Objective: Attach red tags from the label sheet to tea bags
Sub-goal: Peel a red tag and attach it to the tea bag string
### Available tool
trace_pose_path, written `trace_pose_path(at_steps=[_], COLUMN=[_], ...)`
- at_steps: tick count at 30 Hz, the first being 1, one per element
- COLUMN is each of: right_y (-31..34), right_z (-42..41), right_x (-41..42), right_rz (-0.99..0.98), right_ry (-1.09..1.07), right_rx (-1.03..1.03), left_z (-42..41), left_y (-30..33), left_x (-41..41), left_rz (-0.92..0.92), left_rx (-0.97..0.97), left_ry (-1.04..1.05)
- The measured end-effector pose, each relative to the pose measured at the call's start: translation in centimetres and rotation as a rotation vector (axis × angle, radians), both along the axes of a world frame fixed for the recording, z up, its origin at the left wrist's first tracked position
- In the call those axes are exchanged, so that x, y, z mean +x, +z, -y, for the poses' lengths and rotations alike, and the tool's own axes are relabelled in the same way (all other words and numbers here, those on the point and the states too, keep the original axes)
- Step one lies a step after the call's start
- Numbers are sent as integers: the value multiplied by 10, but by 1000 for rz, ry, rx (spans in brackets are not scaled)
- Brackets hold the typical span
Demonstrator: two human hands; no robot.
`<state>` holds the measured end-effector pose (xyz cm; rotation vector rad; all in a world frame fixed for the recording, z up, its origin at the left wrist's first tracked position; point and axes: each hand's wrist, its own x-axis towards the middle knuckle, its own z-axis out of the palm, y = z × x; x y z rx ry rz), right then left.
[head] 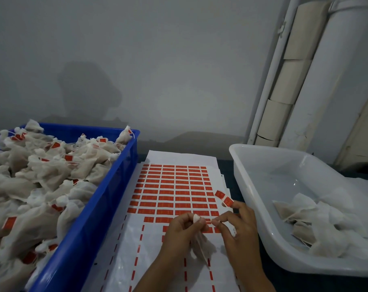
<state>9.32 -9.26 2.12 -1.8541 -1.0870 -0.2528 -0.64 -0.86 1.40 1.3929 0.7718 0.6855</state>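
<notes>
A white label sheet with rows of red tags lies flat between two bins; its near rows are peeled bare. Over its near part my left hand grips a white tea bag, whose body hangs below my fist. My right hand pinches the bag's thin string beside the left fingertips. A peeled red tag sticks up from one of its fingers.
A blue crate on the left is heaped with tea bags that carry red tags. A translucent white tub on the right holds several tea bags without tags. A grey wall and white pipes stand behind.
</notes>
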Motion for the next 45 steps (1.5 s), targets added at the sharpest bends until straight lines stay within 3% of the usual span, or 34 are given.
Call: trace_pose_path(at_steps=[6,14,21,45], right_y=[-1,14,3,-1], right_z=[0,3,-8,-10], right_x=[1,-11,-20,-23], right_rz=[-224,-590,-1091,-1159], right_ry=[91,56,19,60], right_rx=[-29,446,317,213], left_z=[-1,3,2,5], left_y=[-7,-6,-9,-4], left_x=[1,5,8,7], left_rz=[-65,-43,-6,26], left_rx=[141,130,126,71], left_ry=[8,137,193,136])
